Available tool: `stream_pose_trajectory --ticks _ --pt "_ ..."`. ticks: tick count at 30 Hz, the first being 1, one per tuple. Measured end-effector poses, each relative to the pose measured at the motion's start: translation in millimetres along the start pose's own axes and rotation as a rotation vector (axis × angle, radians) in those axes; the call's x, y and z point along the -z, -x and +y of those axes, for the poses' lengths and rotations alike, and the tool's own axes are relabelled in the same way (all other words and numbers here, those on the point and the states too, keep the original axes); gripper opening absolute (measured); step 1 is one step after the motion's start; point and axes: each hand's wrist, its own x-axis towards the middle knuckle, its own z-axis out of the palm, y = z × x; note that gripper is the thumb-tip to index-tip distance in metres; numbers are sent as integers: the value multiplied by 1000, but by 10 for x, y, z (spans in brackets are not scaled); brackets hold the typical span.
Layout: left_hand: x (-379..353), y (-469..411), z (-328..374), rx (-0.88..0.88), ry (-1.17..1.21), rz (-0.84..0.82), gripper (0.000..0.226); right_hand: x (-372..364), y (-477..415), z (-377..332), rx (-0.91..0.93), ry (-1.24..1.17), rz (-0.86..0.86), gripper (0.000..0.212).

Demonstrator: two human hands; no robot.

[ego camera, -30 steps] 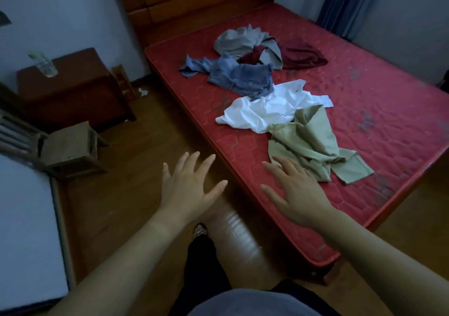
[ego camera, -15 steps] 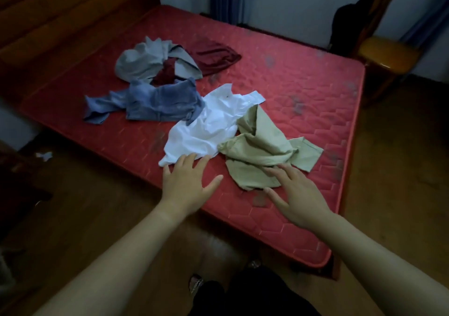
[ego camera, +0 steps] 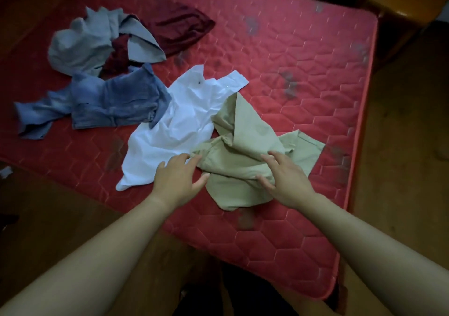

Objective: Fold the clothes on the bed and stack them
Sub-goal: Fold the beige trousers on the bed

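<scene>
Several crumpled clothes lie on the red quilted mattress [ego camera: 303,77]. Nearest me is a khaki garment [ego camera: 245,150], partly overlapping a white shirt [ego camera: 177,130]. Behind them lie a blue denim piece [ego camera: 114,104], a grey garment [ego camera: 82,43] and a dark red one [ego camera: 179,28]. My left hand [ego camera: 178,178] is spread at the khaki garment's left edge, fingers over the white shirt's hem. My right hand [ego camera: 283,177] rests with straight fingers on the khaki garment's middle fold. Neither hand grips any cloth.
The mattress edge runs diagonally in front of me, with wooden floor [ego camera: 48,223] below it and to the right. A wooden chair [ego camera: 408,2] stands past the far right corner. My dark trousers [ego camera: 243,291] show at the bottom.
I have stepped closer and turned toward the bed. Both hands have moved forward from the mattress edge onto the khaki garment and the white shirt's hem.
</scene>
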Motion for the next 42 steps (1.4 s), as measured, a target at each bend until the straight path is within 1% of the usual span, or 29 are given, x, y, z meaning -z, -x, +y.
stream_pose_trajectory --ticks 6,8,11,15,17,18,20,22,23,25,28,30,31,32,33,34,36,37,38,40,42 --pt "-713 -923 -24 22 110 1 52 -748 -818 597 -115 -59 -19 59" --pt "-950 -1208 -32 -13 129 -5 52 -1030 -1021 796 -170 -78 -22 60" --pt "-1262 -1609 25 -110 174 -6 54 -1423 -1231 1070 -277 -130 -17 60" --pt "-1597 -2056 165 -298 260 -30 62 -1836 -1416 1361 -389 -199 74 58" --pt "-1707 -2209 234 -379 268 -66 57 -1981 -1504 1482 -426 -228 162 55" --pt "-1744 -2262 256 -409 283 -71 51 -2030 -1546 1528 -449 -266 210 50" --pt "-1764 -2359 270 -433 344 -66 43 -2062 -1634 1574 -485 -382 290 32" --pt "-1682 -2494 270 -439 391 -53 42 -2000 -1725 1569 -469 -404 349 13" --pt "-1599 -2595 272 -444 399 -27 40 -1914 -1782 1558 -452 -396 378 9" --pt "-1322 -2878 295 -446 403 62 34 -1586 -1957 1534 -408 -394 459 8" --pt "-699 -3402 366 -442 420 257 22 -794 -2367 1486 -308 -387 653 8" --pt "-271 -3768 386 -452 438 401 20 -232 -2692 1437 -245 -400 813 8" --pt "-103 -3946 372 -444 429 478 21 -2 -2851 1421 -221 -420 872 10" --pt "11 -4106 350 -420 402 540 23 170 -2992 1415 -209 -440 893 15" --pt "79 -4255 325 -377 353 567 29 288 -3110 1425 -213 -446 880 25" --pt "75 -4365 293 -311 278 552 39 324 -3184 1454 -229 -438 843 37" --pt "-120 -4416 240 -172 127 437 62 166 -3184 1565 -289 -396 750 54" --pt "-294 -4349 222 -154 97 371 69 -19 -3099 1619 -325 -380 682 58" --pt "-505 -4242 216 -182 93 304 71 -257 -2975 1663 -360 -363 596 60" --pt "-993 -3949 217 -307 102 133 65 -807 -2660 1715 -420 -321 410 61" --pt "-1477 -3622 201 -390 62 -51 59 -1324 -2352 1671 -476 -274 288 61"
